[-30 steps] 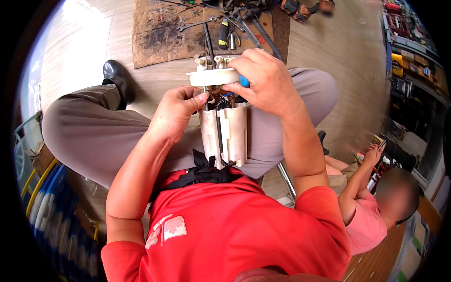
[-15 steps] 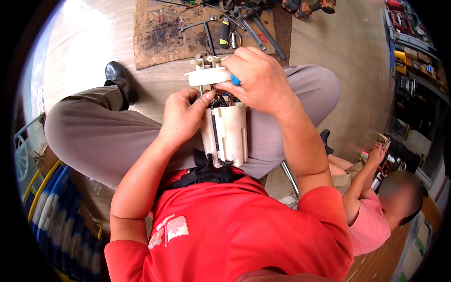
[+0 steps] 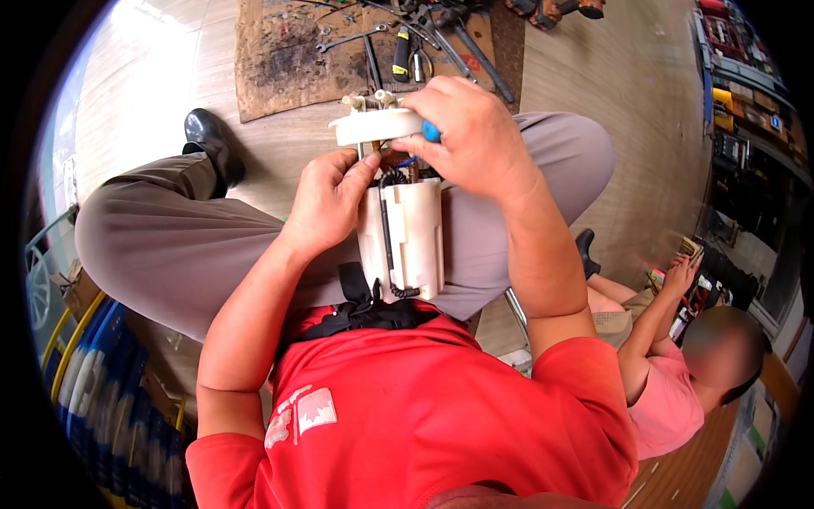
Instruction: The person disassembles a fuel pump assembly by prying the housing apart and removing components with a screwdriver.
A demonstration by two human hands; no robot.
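Observation:
A white fuel pump module stands upright in front of my lap, its cylindrical body below and its round flange with pipe stubs above. Between the two parts, a metal rod, wires and a black corrugated hose show. My right hand is closed round the right edge of the flange, and a blue rounded end of something sticks out by its fingers. Just under the flange, my left hand has its thumb and forefinger pinched by the rod; what they grip is hidden.
Ahead on the floor lies a stained cardboard sheet with a wrench, a black-and-yellow-handled tool and a hammer. Another person sits at the right. Blue and yellow racks stand at the left.
The flange has risen a little off the body and the gap shows more blue wire. Both hands remain at the module, the right one shifted slightly up.

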